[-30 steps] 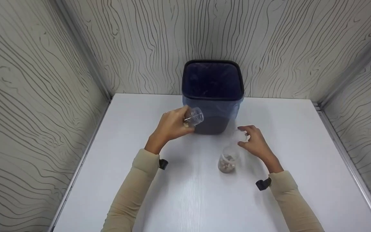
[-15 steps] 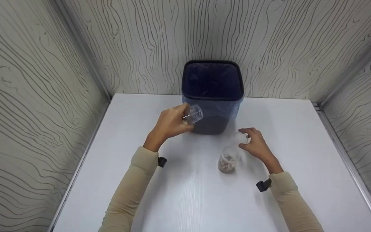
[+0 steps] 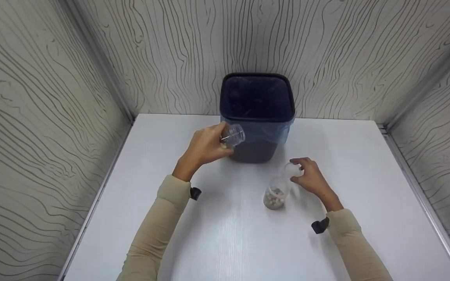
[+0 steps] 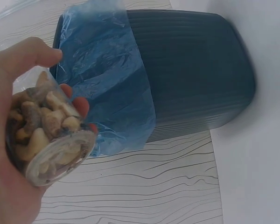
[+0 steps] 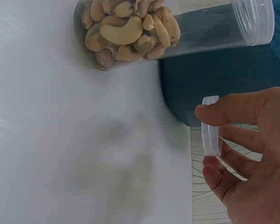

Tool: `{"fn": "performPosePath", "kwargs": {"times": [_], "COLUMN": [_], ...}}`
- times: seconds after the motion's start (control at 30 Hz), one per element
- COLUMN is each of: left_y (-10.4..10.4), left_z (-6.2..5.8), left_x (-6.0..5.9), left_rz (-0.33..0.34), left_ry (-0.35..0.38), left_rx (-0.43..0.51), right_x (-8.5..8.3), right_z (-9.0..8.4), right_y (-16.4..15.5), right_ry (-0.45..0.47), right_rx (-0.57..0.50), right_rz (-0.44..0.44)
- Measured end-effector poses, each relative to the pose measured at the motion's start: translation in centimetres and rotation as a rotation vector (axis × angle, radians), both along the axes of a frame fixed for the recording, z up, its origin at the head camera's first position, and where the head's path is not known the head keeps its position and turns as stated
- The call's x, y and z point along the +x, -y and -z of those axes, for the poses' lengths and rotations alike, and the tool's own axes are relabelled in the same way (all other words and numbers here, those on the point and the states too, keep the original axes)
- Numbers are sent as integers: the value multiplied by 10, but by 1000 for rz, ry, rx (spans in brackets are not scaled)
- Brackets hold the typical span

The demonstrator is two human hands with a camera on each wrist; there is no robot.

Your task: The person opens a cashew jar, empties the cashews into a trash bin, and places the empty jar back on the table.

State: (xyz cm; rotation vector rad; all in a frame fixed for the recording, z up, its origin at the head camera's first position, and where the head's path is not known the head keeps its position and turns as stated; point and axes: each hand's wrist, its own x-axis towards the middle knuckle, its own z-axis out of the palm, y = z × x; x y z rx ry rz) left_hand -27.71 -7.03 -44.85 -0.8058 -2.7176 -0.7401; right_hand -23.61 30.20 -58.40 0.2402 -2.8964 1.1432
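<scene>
My left hand (image 3: 204, 146) grips a clear plastic jar (image 3: 233, 135), tilted with its open mouth toward the right, in front of the bin. In the left wrist view, cashews (image 4: 44, 116) lie inside that jar toward its base. Between thumb and fingers, my right hand (image 3: 311, 176) pinches a round translucent lid (image 5: 211, 128) by its edge. A second clear jar (image 3: 274, 198) stands upright and uncovered on the table, just left of and nearer than the lid. Cashews (image 5: 123, 32) fill its lower part in the right wrist view.
A dark bin (image 3: 254, 152) with a blue plastic liner (image 4: 107, 84) stands at the table's back, against the wood-patterned wall (image 3: 182, 58). The white table (image 3: 217, 234) reaches metal-edged side walls. A dark camera sits on each wrist.
My left hand has shifted slightly up and left in the head view, with the jar still tilted. The right hand has lowered a little with the lid. The standing jar stays in place.
</scene>
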Motion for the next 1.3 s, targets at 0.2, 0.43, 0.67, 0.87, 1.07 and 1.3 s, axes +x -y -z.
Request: {"fn": "performPosePath", "kwargs": {"times": [0.2,0.43,0.67,0.87,1.07,1.3], "left_y": [0,1,2,3,4,5], "left_z": [-3,-6,-9,-13,-17,-18], "left_x": [-2,-3,-6,-10,-13,-14], "left_rz": [1,-2,-6,-4,1,-2], "left_ry": [-10,-11,21,17,20,21], "left_rx": [10,16,8,15,14,14], "right_x": [1,2,2,1,2,3], "right_z": [4,10,15,17,22,28], "right_y": [0,0,-1,-1,-2,-3], "right_ry": [10,35,55,57,70,89], "right_rx": [5,13,12,-1,3,19], "right_rz": [5,13,5,4,6,15]}}
